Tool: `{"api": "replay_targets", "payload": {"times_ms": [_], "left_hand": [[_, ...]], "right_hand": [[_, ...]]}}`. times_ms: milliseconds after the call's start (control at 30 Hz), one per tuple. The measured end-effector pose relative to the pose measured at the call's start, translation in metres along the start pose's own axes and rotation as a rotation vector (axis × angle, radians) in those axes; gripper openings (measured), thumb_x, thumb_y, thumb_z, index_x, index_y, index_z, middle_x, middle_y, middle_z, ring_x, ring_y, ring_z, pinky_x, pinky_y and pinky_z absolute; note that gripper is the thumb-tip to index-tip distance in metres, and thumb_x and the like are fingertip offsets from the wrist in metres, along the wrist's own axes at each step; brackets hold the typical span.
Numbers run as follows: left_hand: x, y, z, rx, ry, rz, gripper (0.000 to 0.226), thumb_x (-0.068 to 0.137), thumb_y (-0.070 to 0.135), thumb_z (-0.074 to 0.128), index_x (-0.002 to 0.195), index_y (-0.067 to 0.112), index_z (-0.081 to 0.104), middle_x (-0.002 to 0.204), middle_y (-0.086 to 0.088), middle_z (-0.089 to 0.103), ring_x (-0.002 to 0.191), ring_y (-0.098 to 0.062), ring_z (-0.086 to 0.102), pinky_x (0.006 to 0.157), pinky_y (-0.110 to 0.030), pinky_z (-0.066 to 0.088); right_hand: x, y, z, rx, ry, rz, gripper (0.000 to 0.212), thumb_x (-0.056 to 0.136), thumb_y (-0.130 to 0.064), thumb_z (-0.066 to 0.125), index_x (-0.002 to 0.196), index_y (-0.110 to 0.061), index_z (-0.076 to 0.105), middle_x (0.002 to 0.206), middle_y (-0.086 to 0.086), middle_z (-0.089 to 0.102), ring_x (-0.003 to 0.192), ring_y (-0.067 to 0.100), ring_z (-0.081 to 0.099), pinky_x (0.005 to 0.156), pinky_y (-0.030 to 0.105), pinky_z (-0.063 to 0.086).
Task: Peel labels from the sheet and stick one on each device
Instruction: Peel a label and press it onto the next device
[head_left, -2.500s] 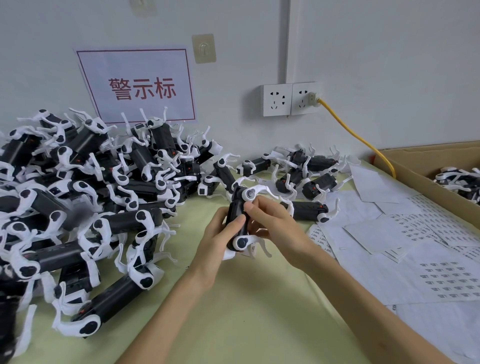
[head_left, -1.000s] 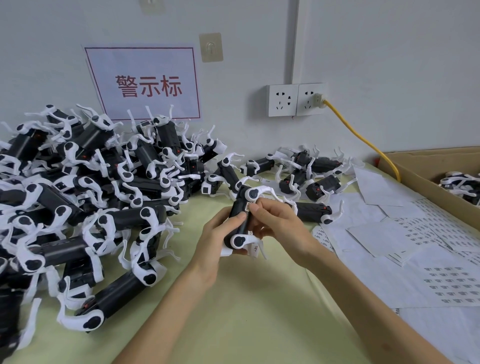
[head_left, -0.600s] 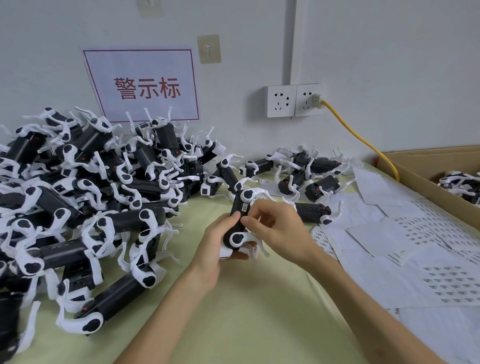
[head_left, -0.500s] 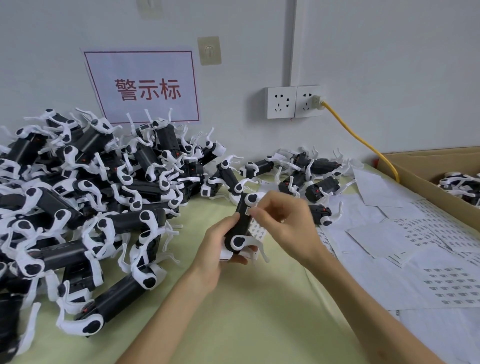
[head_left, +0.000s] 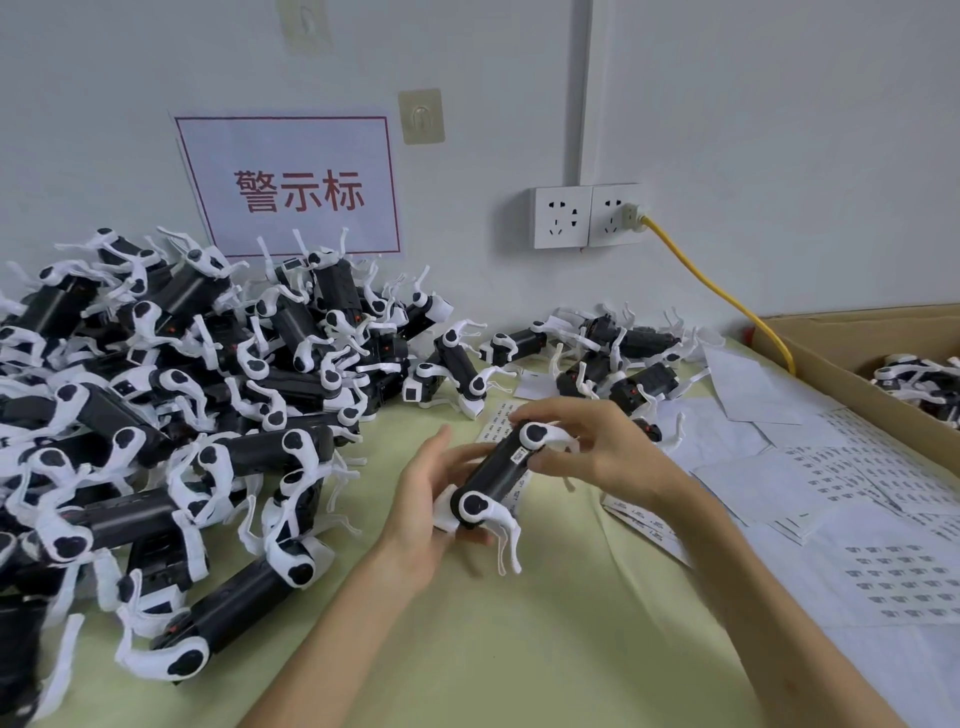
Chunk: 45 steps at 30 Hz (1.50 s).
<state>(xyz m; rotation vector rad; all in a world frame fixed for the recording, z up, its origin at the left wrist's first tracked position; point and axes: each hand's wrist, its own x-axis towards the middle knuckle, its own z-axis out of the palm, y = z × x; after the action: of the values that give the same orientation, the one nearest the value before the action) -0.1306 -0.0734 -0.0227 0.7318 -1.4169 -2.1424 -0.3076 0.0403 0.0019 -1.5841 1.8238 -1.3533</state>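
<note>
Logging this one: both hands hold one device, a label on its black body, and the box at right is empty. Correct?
No: the box is not empty; the head view shows devices in it. The rest stands: the left hand and right hand hold one device with a label on its black body.

Bare worktop (head_left: 519, 649) is left open between a pile of devices (head_left: 156, 415) on the left and label sheets (head_left: 857, 519) on the right. Its middle is taken by the left hand (head_left: 426, 499), right hand (head_left: 597, 447) and held device (head_left: 493, 478); the far right is closed by a cardboard box (head_left: 831, 364).
</note>
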Motion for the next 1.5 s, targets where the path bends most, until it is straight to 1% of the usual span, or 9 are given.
{"api": "replay_targets", "payload": {"times_ms": [133, 367, 500, 600, 667, 867, 1067, 1267, 1500], "left_hand": [[0.002, 0.007, -0.007, -0.260, 0.062, 0.076, 0.058, 0.104, 0.048, 0.040, 0.075, 0.013, 0.077, 0.095, -0.013, 0.065, 0.055, -0.032, 0.061, 0.044, -0.027, 0.049], [0.015, -0.007, -0.007, 0.020, 0.332, 0.132, 0.023, 0.107, 0.027, 0.048, 0.097, 0.012, 0.061, 0.108, -0.010, 0.060, 0.069, -0.024, 0.071, 0.056, -0.034, 0.058], [0.016, -0.009, -0.005, 0.197, 0.327, 0.203, 0.015, 0.107, 0.024, 0.046, 0.101, 0.016, 0.058, 0.105, 0.001, 0.057, 0.080, -0.021, 0.071, 0.061, -0.032, 0.057], [0.019, -0.010, -0.004, 0.284, 0.331, 0.253, 0.015, 0.107, 0.024, 0.045, 0.100, 0.018, 0.057, 0.108, 0.002, 0.057, 0.083, -0.020, 0.071, 0.067, -0.034, 0.054], [0.020, -0.013, -0.004, 0.361, 0.339, 0.298, 0.015, 0.108, 0.026, 0.045, 0.100, 0.021, 0.057, 0.116, 0.000, 0.057, 0.084, -0.017, 0.071, 0.068, -0.032, 0.054], [0.018, -0.021, -0.004, 0.601, 0.270, 0.407, 0.011, 0.106, 0.030, 0.049, 0.099, 0.032, 0.058, 0.116, 0.007, 0.052, 0.097, -0.020, 0.068, 0.093, -0.044, 0.053], [0.018, -0.024, -0.007, 0.713, 0.218, 0.426, 0.016, 0.102, 0.022, 0.054, 0.097, 0.038, 0.055, 0.117, 0.007, 0.052, 0.095, -0.008, 0.064, 0.080, -0.021, 0.046], [0.023, -0.028, -0.011, 0.791, 0.208, 0.434, 0.013, 0.100, 0.020, 0.059, 0.111, 0.025, 0.056, 0.120, 0.007, 0.049, 0.083, 0.018, 0.056, 0.070, -0.004, 0.040], [0.022, -0.029, -0.011, 0.792, 0.192, 0.427, 0.015, 0.099, 0.020, 0.057, 0.111, 0.029, 0.055, 0.120, 0.014, 0.046, 0.088, 0.017, 0.056, 0.070, -0.002, 0.040]], "right_hand": [[0.001, 0.007, -0.008, 0.101, 0.026, 0.113, 0.020, 0.085, -0.010, 0.081, 0.099, -0.008, 0.067, 0.093, 0.006, 0.073, 0.076, 0.030, 0.067, 0.072, 0.045, 0.055], [0.000, 0.018, -0.023, 0.407, -0.027, 0.399, 0.032, 0.082, -0.024, 0.073, 0.101, 0.001, 0.066, 0.096, 0.023, 0.067, 0.084, 0.030, 0.068, 0.065, 0.027, 0.057], [-0.005, 0.025, -0.053, 0.985, 0.500, 0.250, 0.018, 0.095, -0.008, 0.064, 0.111, -0.005, 0.057, 0.096, 0.009, 0.068, 0.081, 0.011, 0.073, 0.073, 0.020, 0.058], [-0.024, 0.042, -0.078, 1.775, 0.777, -0.101, 0.057, 0.094, -0.032, 0.068, 0.138, -0.002, 0.048, 0.132, 0.029, 0.058, 0.123, 0.042, 0.061, 0.107, 0.051, 0.049], [-0.031, 0.052, -0.086, 1.825, 0.855, -0.100, 0.062, 0.099, -0.040, 0.060, 0.145, -0.002, 0.044, 0.140, 0.033, 0.052, 0.127, 0.048, 0.056, 0.105, 0.054, 0.049], [-0.016, 0.049, -0.074, 1.503, 0.884, 0.050, 0.043, 0.103, -0.033, 0.047, 0.133, -0.003, 0.058, 0.126, 0.024, 0.069, 0.110, 0.036, 0.071, 0.092, 0.041, 0.055], [0.006, 0.025, -0.039, 0.638, 0.713, 0.112, 0.022, 0.098, -0.015, 0.056, 0.117, -0.016, 0.068, 0.103, 0.008, 0.077, 0.090, 0.023, 0.076, 0.080, 0.030, 0.058], [0.044, 0.006, 0.002, -0.165, 0.313, 0.089, 0.066, 0.088, -0.039, 0.078, 0.144, -0.027, 0.046, 0.139, -0.004, 0.056, 0.118, 0.013, 0.060, 0.092, 0.032, 0.051], [0.099, 0.007, 0.033, -0.753, 0.091, 0.021, 0.098, 0.080, -0.053, 0.078, 0.156, -0.024, 0.024, 0.154, 0.004, 0.042, 0.138, 0.027, 0.043, 0.114, 0.049, 0.030]]}}
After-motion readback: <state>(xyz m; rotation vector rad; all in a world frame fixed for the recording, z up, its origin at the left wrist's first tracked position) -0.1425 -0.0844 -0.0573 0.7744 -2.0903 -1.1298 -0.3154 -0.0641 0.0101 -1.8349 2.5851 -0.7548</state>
